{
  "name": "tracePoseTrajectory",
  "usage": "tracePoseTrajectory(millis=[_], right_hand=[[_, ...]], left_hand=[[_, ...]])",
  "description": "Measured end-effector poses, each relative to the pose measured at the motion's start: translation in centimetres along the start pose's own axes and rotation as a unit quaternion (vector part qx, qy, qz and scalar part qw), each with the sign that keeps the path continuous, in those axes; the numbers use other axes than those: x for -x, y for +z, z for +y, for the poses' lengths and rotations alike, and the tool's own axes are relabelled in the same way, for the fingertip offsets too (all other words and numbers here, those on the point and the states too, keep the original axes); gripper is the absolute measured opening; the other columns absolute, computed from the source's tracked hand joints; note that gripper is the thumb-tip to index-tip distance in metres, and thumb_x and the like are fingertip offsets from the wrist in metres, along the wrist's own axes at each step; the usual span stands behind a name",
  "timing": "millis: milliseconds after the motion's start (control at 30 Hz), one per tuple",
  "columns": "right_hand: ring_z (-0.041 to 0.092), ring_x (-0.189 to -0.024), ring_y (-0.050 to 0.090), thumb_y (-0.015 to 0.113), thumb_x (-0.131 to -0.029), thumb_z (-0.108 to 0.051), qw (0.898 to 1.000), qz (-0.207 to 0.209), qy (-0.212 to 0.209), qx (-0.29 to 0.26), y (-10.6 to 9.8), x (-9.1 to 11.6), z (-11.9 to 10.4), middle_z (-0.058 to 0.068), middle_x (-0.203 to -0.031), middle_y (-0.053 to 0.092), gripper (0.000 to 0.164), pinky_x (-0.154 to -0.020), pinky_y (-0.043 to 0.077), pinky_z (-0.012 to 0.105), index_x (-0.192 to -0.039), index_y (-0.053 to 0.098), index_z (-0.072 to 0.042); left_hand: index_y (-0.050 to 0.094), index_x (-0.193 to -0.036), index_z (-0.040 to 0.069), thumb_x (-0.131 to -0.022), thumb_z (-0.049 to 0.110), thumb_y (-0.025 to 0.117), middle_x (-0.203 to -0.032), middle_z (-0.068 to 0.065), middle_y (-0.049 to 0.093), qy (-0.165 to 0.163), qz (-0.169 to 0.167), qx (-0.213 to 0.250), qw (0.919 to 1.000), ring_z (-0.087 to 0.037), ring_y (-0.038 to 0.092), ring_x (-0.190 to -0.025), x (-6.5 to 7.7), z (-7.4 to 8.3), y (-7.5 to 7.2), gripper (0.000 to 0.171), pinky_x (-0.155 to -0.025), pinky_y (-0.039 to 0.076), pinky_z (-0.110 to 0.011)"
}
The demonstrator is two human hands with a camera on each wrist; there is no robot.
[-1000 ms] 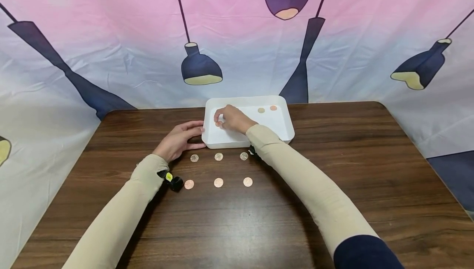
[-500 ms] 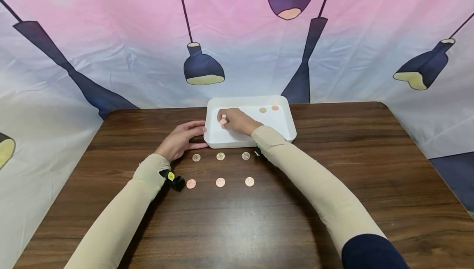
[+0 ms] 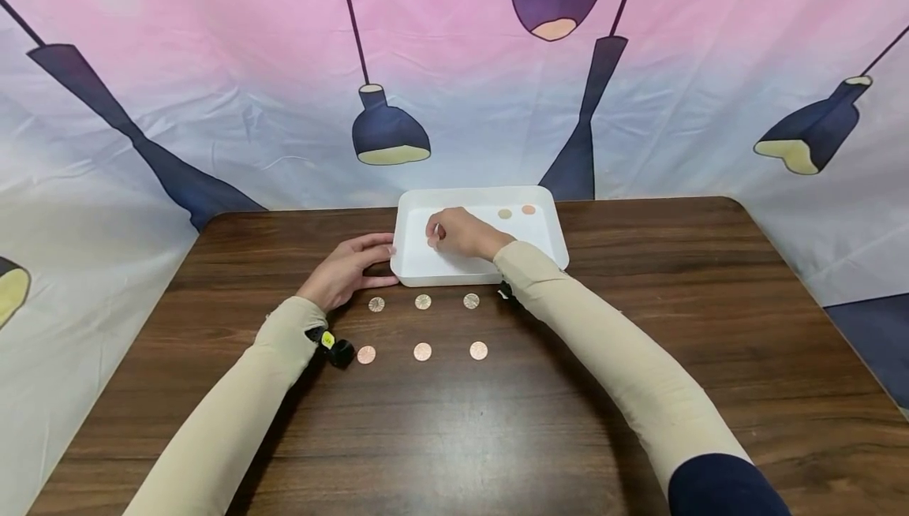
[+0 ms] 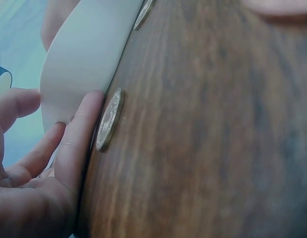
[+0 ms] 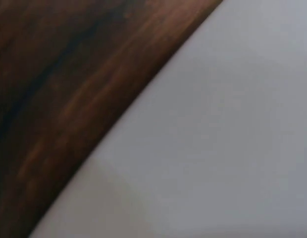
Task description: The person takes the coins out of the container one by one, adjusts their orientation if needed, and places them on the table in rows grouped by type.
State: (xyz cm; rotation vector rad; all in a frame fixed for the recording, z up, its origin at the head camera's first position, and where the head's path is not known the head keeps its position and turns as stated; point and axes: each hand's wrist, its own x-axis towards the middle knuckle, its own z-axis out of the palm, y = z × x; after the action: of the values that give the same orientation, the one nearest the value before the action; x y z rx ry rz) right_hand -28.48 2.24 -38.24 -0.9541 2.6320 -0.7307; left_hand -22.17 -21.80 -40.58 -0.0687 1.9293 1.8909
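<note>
In the head view a white tray [image 3: 440, 280] stands at the far edge of the table. My left hand [image 3: 344, 267] rests its fingertips against the tray's left side, fingers spread; the left wrist view shows them along the tray wall [image 4: 86, 54]. My right hand [image 3: 465, 233] is over the tray's left half, thumb and fingertips pinching a copper-coloured coin [image 3: 432, 242], mostly hidden by the fingers. A dull gold coin [image 3: 505, 214] and a copper-coloured coin [image 3: 529, 210] lie in the tray's back right. The right wrist view shows only tray wall [image 5: 218, 124] and table.
On the brown wooden table [image 3: 454, 437], in front of the tray, three duller metallic coins [image 3: 423, 302] form a row. Nearer lies a row of three copper-coloured coins [image 3: 422, 352]. Behind the table hangs a curtain [image 3: 284, 129] with printed lamps.
With the coin pinched, my right hand has lifted off the tray's left part and shifted slightly right. My left hand stays against the tray.
</note>
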Motion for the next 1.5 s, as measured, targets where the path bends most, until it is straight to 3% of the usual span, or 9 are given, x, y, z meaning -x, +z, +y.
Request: tracePoseTrajectory(millis=[233, 433, 600, 1000, 1233, 1500], right_hand=[[0.023, -0.099, 0.057, 0.067, -0.1, -0.006, 1.0, 0.013, -0.017, 0.019, -0.5, 1.5, -0.1, 0.013, -0.104, 0.069, 0.015, -0.091, 0.052, 0.033, -0.11, 0.075, 0.002], [0.024, -0.1, 0.06, 0.066, -0.1, -0.008, 0.999, 0.037, -0.027, 0.004, -1.8, 4.5, 0.2, 0.013, -0.109, 0.07, 0.019, -0.09, 0.053, 0.035, -0.115, 0.074, 0.001], [0.023, -0.09, 0.057, 0.07, -0.099, -0.011, 0.997, 0.066, -0.024, -0.018, -3.0, 7.6, 0.4, 0.009, -0.105, 0.067, 0.019, -0.078, 0.05, 0.032, -0.116, 0.074, -0.004], [0.023, -0.087, 0.059, 0.077, -0.093, -0.008, 0.989, 0.128, -0.064, -0.025, -2.9, 16.9, 1.8, 0.002, -0.097, 0.063, 0.017, -0.076, 0.051, 0.032, -0.109, 0.071, -0.01], [0.014, -0.09, 0.06, 0.081, -0.091, -0.006, 0.992, 0.108, -0.061, -0.032, -1.2, 20.3, 2.3, -0.005, -0.097, 0.064, 0.022, -0.077, 0.055, 0.03, -0.11, 0.072, -0.014], [0.01, -0.085, 0.058, 0.083, -0.093, -0.013, 0.998, 0.042, -0.041, -0.018, 0.4, 21.9, 2.6, -0.01, -0.092, 0.062, 0.016, -0.073, 0.053, 0.026, -0.102, 0.072, -0.02]], left_hand=[[0.036, -0.163, 0.006, -0.109, 0.019, 0.06, -0.16, -0.018, 0.04, 0.002, 0.002, 0.001, 1.0, -0.032, 0.054, -0.133, 0.1, -0.1, 0.0, 0.061, -0.097, 0.064, -0.039], [0.035, -0.164, 0.006, -0.109, 0.02, 0.061, -0.161, -0.018, 0.039, 0.004, 0.002, -0.002, 1.0, -0.034, 0.052, -0.138, 0.0, -0.2, 0.1, 0.062, -0.099, 0.063, -0.039], [0.035, -0.164, 0.007, -0.109, 0.019, 0.06, -0.162, -0.018, 0.039, 0.003, 0.01, 0.001, 0.9999, -0.035, 0.051, -0.139, 0.0, -0.1, 0.0, 0.061, -0.098, 0.063, -0.039], [0.037, -0.161, 0.004, -0.109, 0.013, 0.059, -0.152, -0.02, 0.046, 0.011, 0.012, -0.012, 0.9998, -0.025, 0.062, -0.123, 0.1, 0.5, 0.6, 0.057, -0.098, 0.063, -0.041], [0.039, -0.159, 0.002, -0.108, 0.01, 0.06, -0.143, -0.014, 0.051, 0.016, 0.019, 0.0, 0.9997, -0.017, 0.065, -0.113, 0.0, 0.5, 0.5, 0.056, -0.096, 0.064, -0.041], [0.041, -0.157, 0.002, -0.108, 0.009, 0.061, -0.14, -0.014, 0.053, 0.018, 0.026, 0.003, 0.9995, -0.017, 0.07, -0.105, 0.1, 0.5, 0.6, 0.053, -0.094, 0.065, -0.042]])
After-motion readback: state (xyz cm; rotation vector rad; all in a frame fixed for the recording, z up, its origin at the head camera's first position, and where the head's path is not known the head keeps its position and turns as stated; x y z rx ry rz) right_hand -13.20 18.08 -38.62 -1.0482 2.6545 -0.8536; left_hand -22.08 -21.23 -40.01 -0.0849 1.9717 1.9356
